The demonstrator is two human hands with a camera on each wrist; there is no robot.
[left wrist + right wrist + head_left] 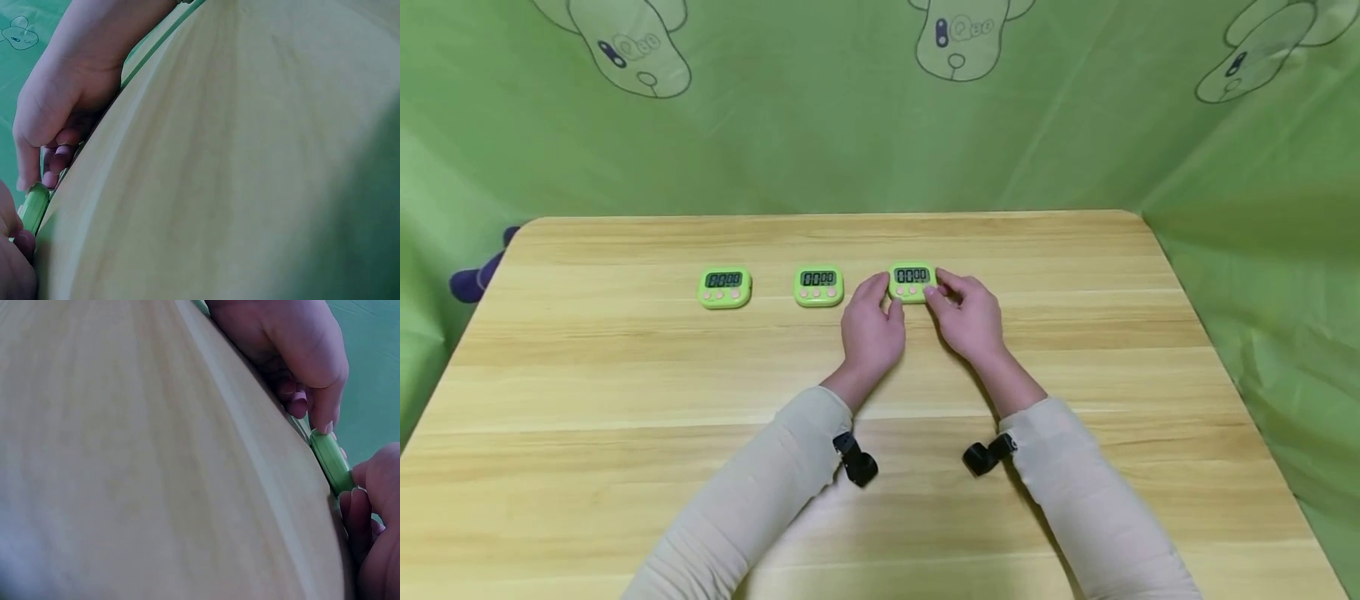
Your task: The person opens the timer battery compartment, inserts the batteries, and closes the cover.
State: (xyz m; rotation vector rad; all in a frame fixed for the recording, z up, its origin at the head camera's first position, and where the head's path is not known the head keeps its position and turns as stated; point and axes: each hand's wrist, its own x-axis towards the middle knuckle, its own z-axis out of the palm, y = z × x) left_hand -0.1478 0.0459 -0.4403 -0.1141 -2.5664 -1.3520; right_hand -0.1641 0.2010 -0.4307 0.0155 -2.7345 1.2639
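Three green digital timers with pink buttons are in a row on the table. The right-hand timer (912, 292) lies between my two hands, its screen facing up and reading 00:00. My left hand (873, 329) holds it by the left side, thumb at the near left corner. With thumb and fingers, my right hand (972, 318) grips the right side, the thumb by the near right corner. Both wrist views catch the timer's green edge (331, 464) between the hands. The middle timer (818, 287) and the left timer (725, 288) lie untouched.
The wood-grain table (625, 467) has a green curtain (820, 150) with cartoon outlines behind it. A purple object (467, 285) pokes out beyond the left edge. Black cameras sit at both sleeve cuffs, the left wrist camera (859, 467) and the right wrist camera (981, 457).
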